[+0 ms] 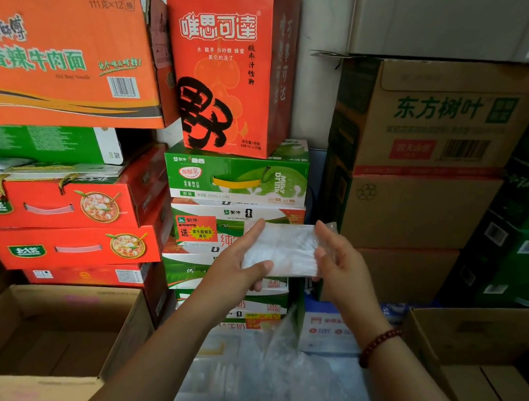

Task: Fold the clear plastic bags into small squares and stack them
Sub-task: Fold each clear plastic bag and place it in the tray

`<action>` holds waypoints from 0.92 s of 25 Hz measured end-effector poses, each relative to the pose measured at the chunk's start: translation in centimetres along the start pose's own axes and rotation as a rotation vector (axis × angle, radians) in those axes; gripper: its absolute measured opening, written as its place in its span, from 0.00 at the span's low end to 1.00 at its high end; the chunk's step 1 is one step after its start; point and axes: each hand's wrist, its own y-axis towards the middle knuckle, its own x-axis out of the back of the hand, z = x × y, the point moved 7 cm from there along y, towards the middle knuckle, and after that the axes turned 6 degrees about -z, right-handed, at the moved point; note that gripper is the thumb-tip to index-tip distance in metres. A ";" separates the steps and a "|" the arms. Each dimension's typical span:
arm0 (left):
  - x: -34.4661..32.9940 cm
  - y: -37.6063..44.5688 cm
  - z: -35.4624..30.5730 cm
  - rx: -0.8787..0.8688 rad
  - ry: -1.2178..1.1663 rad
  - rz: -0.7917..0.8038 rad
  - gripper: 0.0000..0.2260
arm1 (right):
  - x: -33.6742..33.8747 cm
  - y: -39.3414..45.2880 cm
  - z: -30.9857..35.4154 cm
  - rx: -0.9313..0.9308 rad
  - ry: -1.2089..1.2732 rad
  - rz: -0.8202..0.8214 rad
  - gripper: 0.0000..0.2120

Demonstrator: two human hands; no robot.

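The bag [283,248], half-folded, is held in the air before the cartons [233,216], left hand [242,266] and right hand [338,264] pinching its ends; slick film could spring open if either pinch loosens.

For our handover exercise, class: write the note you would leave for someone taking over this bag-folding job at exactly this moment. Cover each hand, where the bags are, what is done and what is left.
Left hand: holds the left end of the partly folded clear plastic bag, thumb on top, fingers behind.
Right hand: pinches the bag's right end.
The bag is held in the air in front of the stacked milk cartons, folded to a flat rectangle, not yet a small square.
More loose clear plastic lies below, between the forearms.
Done: first folds on this bag. No finished stack is in view.
Left: fold this bag down to a square, start a stack, then fold the rest.
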 end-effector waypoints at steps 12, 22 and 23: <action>0.3 0.0 -0.3 -0.059 -0.020 -0.039 0.30 | 0.4 0.3 -1.8 -0.206 0.321 -0.059 0.34; 0.2 1.1 2.9 0.219 -0.442 -0.152 0.19 | -0.3 -0.3 -1.3 -0.159 0.205 -0.072 0.28; 0.0 1.1 3.0 0.224 -0.446 -0.137 0.17 | -0.4 -0.3 -1.2 -0.155 0.209 -0.072 0.27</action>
